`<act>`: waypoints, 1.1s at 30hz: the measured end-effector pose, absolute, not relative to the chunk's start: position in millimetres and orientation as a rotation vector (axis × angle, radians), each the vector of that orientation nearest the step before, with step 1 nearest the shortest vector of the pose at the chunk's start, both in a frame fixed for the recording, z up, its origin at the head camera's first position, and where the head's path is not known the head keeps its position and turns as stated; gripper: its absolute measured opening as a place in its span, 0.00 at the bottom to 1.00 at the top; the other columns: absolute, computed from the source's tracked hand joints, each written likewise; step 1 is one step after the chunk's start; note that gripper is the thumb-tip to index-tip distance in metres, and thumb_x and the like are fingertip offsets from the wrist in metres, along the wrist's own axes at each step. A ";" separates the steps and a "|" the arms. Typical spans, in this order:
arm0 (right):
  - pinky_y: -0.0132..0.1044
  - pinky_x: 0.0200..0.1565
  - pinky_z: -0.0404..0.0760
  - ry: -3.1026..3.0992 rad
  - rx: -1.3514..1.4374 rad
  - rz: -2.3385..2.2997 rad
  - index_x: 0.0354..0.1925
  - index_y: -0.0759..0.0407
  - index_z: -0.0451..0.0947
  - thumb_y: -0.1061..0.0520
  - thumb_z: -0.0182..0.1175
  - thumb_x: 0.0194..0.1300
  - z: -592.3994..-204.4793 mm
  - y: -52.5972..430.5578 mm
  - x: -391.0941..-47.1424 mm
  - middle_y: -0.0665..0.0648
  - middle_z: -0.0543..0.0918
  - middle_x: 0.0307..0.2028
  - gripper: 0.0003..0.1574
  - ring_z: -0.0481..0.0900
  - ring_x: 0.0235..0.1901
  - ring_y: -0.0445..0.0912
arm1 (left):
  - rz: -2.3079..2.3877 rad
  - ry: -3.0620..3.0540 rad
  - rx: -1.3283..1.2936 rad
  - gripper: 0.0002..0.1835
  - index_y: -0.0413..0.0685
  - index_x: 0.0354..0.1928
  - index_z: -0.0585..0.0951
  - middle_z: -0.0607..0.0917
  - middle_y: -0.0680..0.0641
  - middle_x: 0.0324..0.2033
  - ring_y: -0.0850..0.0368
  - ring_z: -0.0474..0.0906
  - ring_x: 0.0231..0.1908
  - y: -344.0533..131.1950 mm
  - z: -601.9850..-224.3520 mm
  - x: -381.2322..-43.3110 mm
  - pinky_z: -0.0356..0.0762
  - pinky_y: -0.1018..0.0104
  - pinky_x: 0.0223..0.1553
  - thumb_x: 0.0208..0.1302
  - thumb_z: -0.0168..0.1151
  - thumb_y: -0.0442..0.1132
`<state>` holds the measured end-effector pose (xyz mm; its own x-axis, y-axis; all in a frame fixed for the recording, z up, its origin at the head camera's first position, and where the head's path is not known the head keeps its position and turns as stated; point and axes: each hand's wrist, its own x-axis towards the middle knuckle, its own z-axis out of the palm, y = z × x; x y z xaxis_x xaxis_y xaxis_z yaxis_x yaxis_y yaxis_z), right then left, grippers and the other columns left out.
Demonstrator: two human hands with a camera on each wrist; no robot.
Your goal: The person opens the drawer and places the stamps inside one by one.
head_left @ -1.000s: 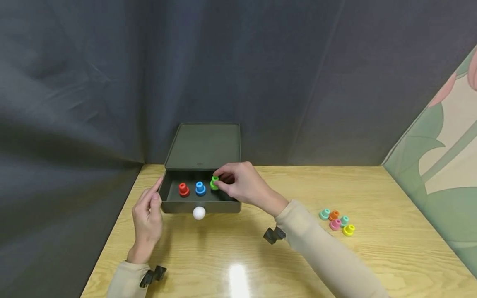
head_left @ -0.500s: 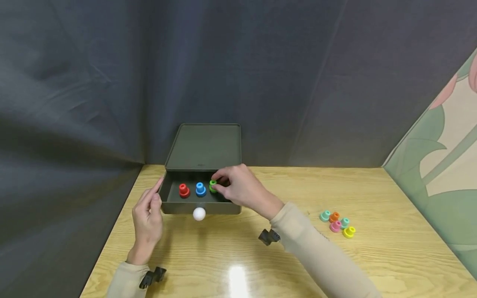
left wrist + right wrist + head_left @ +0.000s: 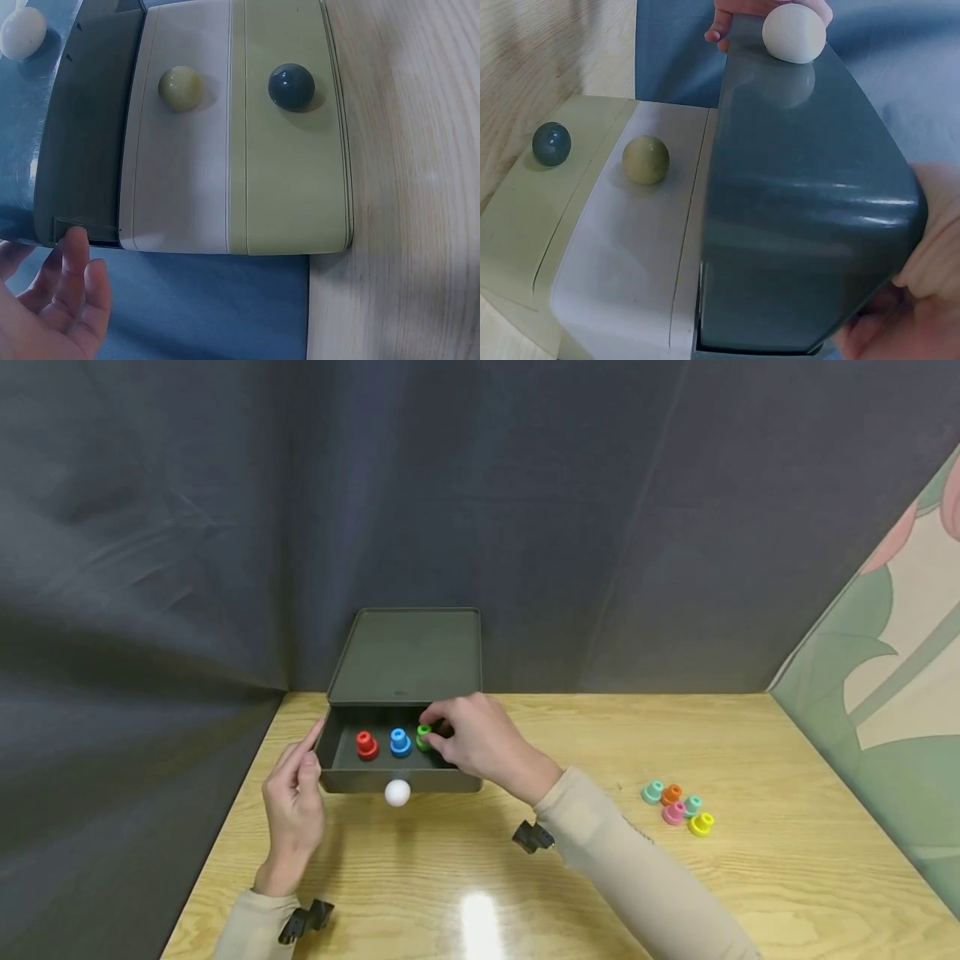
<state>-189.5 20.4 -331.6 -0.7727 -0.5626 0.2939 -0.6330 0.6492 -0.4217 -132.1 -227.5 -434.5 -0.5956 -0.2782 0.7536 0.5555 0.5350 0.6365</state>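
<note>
In the head view, a dark grey-green drawer (image 3: 401, 780) with a white round knob (image 3: 397, 792) stands pulled out of its cabinet (image 3: 405, 656). Inside it a red stepped peg (image 3: 366, 745) and a blue one (image 3: 400, 743) stand upright in a row. My right hand (image 3: 487, 739) reaches over the drawer's right side and pinches a green stepped peg (image 3: 423, 737) beside the blue one, partly covered by the fingers. Against the drawer's left side rest the extended fingers of my left hand (image 3: 292, 802). Both wrist views show the drawer from outside, its inside hidden.
Right of the cabinet, a loose group of pegs lies on the wooden table (image 3: 585, 727): orange (image 3: 672, 794), pink (image 3: 673, 812), yellow (image 3: 701, 824) and two mint. Under the open drawer, a white drawer (image 3: 180, 172) and a yellow-green drawer (image 3: 289, 172) are closed. Dark cloth hangs behind.
My right hand has moved slightly left and toward me with the green peg, closer to the blue one. The left hand stays at the drawer's side.
</note>
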 end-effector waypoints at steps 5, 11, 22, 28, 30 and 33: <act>0.38 0.39 0.85 -2.731 1.009 0.788 0.48 0.55 0.92 0.53 0.74 0.68 -332.1 20.1 -190.6 0.52 0.94 0.39 0.12 0.91 0.36 0.41 | -1.180 -1.885 -0.211 0.19 0.37 0.63 0.85 0.71 0.54 0.28 0.69 0.64 0.31 -228.7 -434.3 -131.5 0.60 0.75 0.35 0.78 0.52 0.30; 0.34 0.42 0.88 -2.581 1.075 0.989 0.48 0.60 0.91 0.55 0.74 0.68 -336.1 30.5 -192.5 0.54 0.94 0.41 0.13 0.91 0.38 0.42 | -1.182 -1.886 -0.201 0.19 0.36 0.62 0.85 0.73 0.53 0.29 0.70 0.66 0.32 -226.6 -433.7 -133.2 0.61 0.76 0.36 0.76 0.52 0.28; 0.36 0.51 0.88 -2.226 0.634 1.649 0.59 0.65 0.82 0.64 0.70 0.69 -356.7 86.8 -170.1 0.60 0.91 0.51 0.21 0.89 0.49 0.44 | -1.198 -1.909 -0.198 0.20 0.37 0.63 0.86 0.74 0.51 0.29 0.69 0.66 0.30 -220.2 -438.0 -133.0 0.62 0.76 0.36 0.75 0.51 0.28; 0.25 0.51 0.84 -2.252 0.392 1.648 0.57 0.65 0.85 0.63 0.67 0.72 -371.9 144.6 -155.7 0.65 0.90 0.53 0.16 0.86 0.49 0.32 | -1.189 -1.927 -0.190 0.21 0.38 0.64 0.85 0.74 0.53 0.29 0.69 0.64 0.29 -222.4 -440.4 -131.1 0.60 0.75 0.34 0.75 0.51 0.28; 0.24 0.51 0.84 -2.290 0.324 1.596 0.57 0.64 0.85 0.60 0.66 0.74 -377.0 166.5 -150.3 0.64 0.89 0.54 0.16 0.86 0.49 0.31 | -1.180 -1.922 -0.199 0.21 0.37 0.63 0.85 0.74 0.52 0.29 0.69 0.64 0.30 -222.7 -439.9 -130.7 0.60 0.75 0.34 0.75 0.50 0.28; 0.24 0.47 0.84 -2.374 0.207 1.492 0.59 0.60 0.86 0.54 0.64 0.77 -383.4 198.6 -140.4 0.55 0.89 0.55 0.17 0.87 0.47 0.30 | -1.164 -1.911 -0.221 0.20 0.36 0.63 0.85 0.73 0.52 0.29 0.69 0.64 0.30 -223.2 -437.5 -131.0 0.60 0.75 0.34 0.75 0.51 0.28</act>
<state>-140.4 198.6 -383.4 -0.9354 0.0511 0.3499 -0.2931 0.4417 -0.8480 -131.0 -223.2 -437.5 -0.6111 -0.2674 0.7450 0.5396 0.5480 0.6392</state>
